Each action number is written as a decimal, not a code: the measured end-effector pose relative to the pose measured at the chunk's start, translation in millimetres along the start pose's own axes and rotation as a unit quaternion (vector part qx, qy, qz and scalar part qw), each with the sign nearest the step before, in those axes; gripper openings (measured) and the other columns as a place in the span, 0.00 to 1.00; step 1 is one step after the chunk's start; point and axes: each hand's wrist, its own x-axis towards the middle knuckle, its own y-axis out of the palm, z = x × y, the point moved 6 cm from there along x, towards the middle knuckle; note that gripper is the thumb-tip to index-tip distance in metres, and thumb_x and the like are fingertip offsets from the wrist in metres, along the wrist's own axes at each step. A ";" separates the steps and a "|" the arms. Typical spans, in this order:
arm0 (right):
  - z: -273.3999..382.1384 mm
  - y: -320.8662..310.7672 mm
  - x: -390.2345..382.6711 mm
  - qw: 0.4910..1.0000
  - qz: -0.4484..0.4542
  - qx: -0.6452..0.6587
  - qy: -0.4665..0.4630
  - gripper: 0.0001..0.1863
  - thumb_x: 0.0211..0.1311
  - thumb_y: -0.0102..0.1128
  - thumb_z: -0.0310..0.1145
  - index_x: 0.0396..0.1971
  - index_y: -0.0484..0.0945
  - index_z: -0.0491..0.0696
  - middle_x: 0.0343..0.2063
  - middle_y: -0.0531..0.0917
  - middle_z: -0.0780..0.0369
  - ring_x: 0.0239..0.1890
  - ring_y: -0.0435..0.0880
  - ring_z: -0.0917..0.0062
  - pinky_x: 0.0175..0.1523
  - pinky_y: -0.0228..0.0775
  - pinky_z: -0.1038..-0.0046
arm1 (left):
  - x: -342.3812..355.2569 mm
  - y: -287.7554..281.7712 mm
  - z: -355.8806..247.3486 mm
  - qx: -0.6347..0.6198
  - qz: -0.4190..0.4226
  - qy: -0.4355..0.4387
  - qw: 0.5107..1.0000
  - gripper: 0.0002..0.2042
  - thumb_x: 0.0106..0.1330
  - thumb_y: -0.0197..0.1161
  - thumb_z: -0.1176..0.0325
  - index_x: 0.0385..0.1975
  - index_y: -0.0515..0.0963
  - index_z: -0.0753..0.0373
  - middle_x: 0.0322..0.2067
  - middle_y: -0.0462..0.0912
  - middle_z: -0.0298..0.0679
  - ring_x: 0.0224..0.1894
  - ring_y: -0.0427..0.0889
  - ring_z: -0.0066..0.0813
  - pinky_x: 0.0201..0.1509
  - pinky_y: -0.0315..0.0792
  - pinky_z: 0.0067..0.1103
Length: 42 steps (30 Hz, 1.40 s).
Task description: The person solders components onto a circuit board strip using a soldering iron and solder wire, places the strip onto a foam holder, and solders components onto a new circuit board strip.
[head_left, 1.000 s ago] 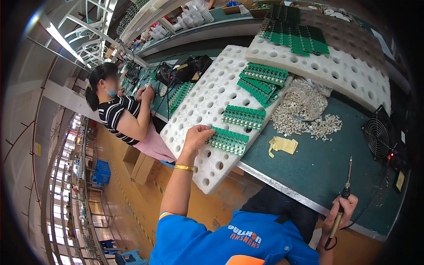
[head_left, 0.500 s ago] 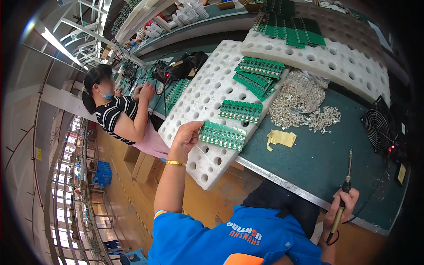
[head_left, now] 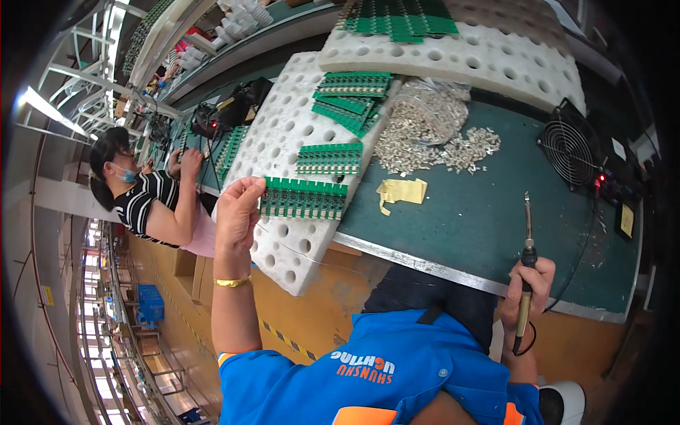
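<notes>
My left hand [head_left: 239, 210] pinches the left end of a green circuit-board panel [head_left: 303, 198] lined with small components, just over a perforated white foam board [head_left: 273, 152]; a thin wire trails near these fingers. My right hand [head_left: 527, 290] grips a soldering iron [head_left: 528, 237] upright near the bench's front edge, its tip pointing away from me. Further up the foam lie another panel [head_left: 328, 158] and an overlapping stack of panels [head_left: 347, 106]. Right of these, small pale components [head_left: 460, 149] spill beside a clear plastic bag [head_left: 432, 106].
The dark green bench [head_left: 460, 219] carries a yellow cloth or paper scrap [head_left: 402, 193], a black fan [head_left: 570, 149] with a red light, and a second foam board [head_left: 524, 71] bearing more panels [head_left: 397, 18]. A co-worker [head_left: 156, 205] works at the left, near cables.
My left hand and its panel have risen and tilted, the fingers now higher in view. The whole scene has shifted leftward and up as the head moved; the soldering iron stays in my right hand.
</notes>
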 end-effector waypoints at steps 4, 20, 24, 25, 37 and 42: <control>-0.7 -3.3 -5.3 1.000 -0.023 0.006 -0.015 0.12 0.59 0.59 0.20 0.43 0.74 0.45 0.36 0.74 0.55 0.34 0.73 0.71 0.39 0.68 0.71 | -21.0 27.4 -30.8 0.042 0.001 0.091 0.995 0.05 0.65 0.67 0.69 0.33 0.80 0.62 0.23 0.74 0.20 0.17 0.57 0.04 0.18 0.48 0.08; 7.7 -35.4 -29.8 0.998 -0.053 -0.033 -0.007 0.17 0.59 0.63 0.22 0.47 0.73 0.50 0.38 0.73 0.56 0.35 0.74 0.71 0.37 0.71 0.74 | -80.9 210.7 -64.2 -0.006 0.181 0.223 0.958 0.04 0.65 0.66 0.74 0.33 0.79 0.67 0.20 0.69 0.20 0.24 0.63 0.07 0.28 0.58 0.09; 8.3 -44.5 -31.9 0.997 -0.059 -0.055 -0.004 0.18 0.58 0.63 0.22 0.47 0.73 0.50 0.39 0.73 0.55 0.36 0.74 0.71 0.38 0.72 0.73 | -95.3 247.2 -59.8 0.054 0.186 0.296 0.935 0.02 0.64 0.66 0.76 0.32 0.79 0.65 0.20 0.67 0.20 0.23 0.59 0.07 0.25 0.53 0.10; 7.5 -46.1 -32.6 0.996 -0.063 -0.066 -0.002 0.18 0.58 0.63 0.22 0.47 0.73 0.50 0.39 0.73 0.55 0.36 0.74 0.71 0.38 0.72 0.73 | -103.9 256.1 -59.5 0.087 0.188 0.321 0.924 0.02 0.64 0.65 0.76 0.32 0.78 0.65 0.21 0.67 0.21 0.24 0.60 0.08 0.26 0.54 0.10; -0.3 -54.6 -38.6 0.994 -0.082 -0.070 0.001 0.17 0.58 0.65 0.22 0.47 0.74 0.50 0.38 0.73 0.57 0.34 0.73 0.74 0.34 0.67 0.78 | -172.6 313.0 -5.7 0.188 0.174 0.705 0.661 0.11 0.48 0.71 0.81 0.31 0.80 0.63 0.17 0.70 0.34 0.14 0.69 0.26 0.16 0.63 0.21; -2.4 -53.5 -40.9 0.995 -0.067 -0.080 0.004 0.17 0.59 0.64 0.23 0.47 0.73 0.49 0.38 0.73 0.57 0.34 0.72 0.75 0.33 0.66 0.79 | -182.4 318.1 9.9 0.209 0.226 0.724 0.617 0.11 0.47 0.66 0.76 0.33 0.81 0.64 0.17 0.65 0.31 0.16 0.69 0.22 0.16 0.62 0.20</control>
